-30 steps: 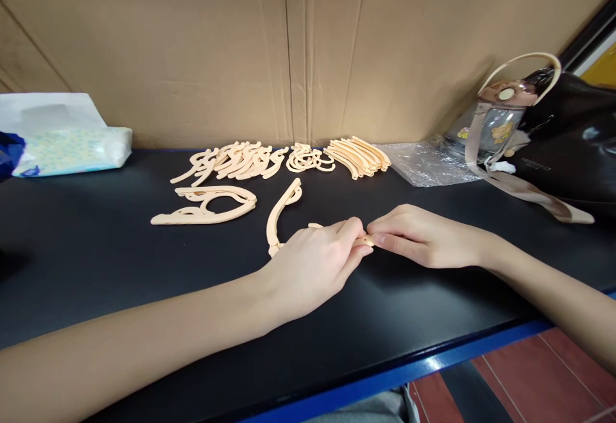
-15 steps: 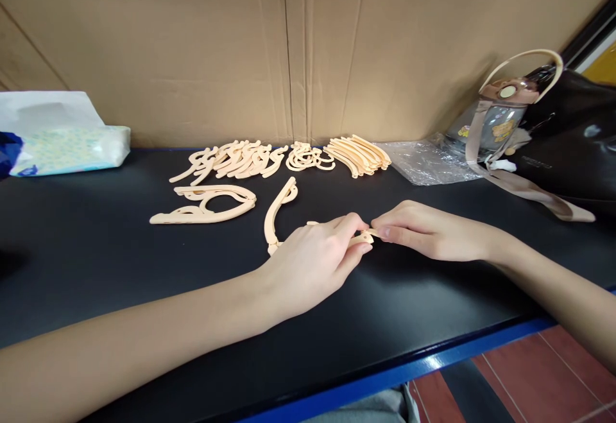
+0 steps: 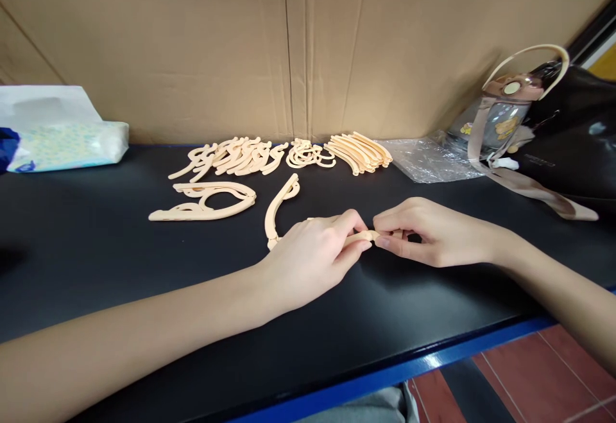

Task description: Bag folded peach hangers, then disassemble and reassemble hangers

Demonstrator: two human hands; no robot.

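Note:
My left hand [image 3: 312,253] is closed around a cream plastic folding hanger part, whose end [image 3: 359,238] shows past the fingertips. My right hand [image 3: 423,230] pinches a second cream hanger piece; the two pieces meet end to end between my hands. Most of both is hidden by fingers. Just behind my left hand lies a curved hanger arm [image 3: 275,214], its lower end running up to the hand; I cannot tell whether it joins the held part. Left of it rests a folded hanger [image 3: 216,203] with a round gap in its middle.
Along the back lie a pile of wavy hanger pieces [image 3: 235,156], a heap of hooks [image 3: 308,153] and a stack of curved arms [image 3: 360,152]. A clear plastic bag [image 3: 433,161], a strapped water bottle [image 3: 503,118] and a black bag [image 3: 572,147] stand right. Left is a tissue pack [image 3: 72,145].
The right hand's fingers have curled in more, and its piece now lines up with the left-hand part's end. My left hand has stayed almost still.

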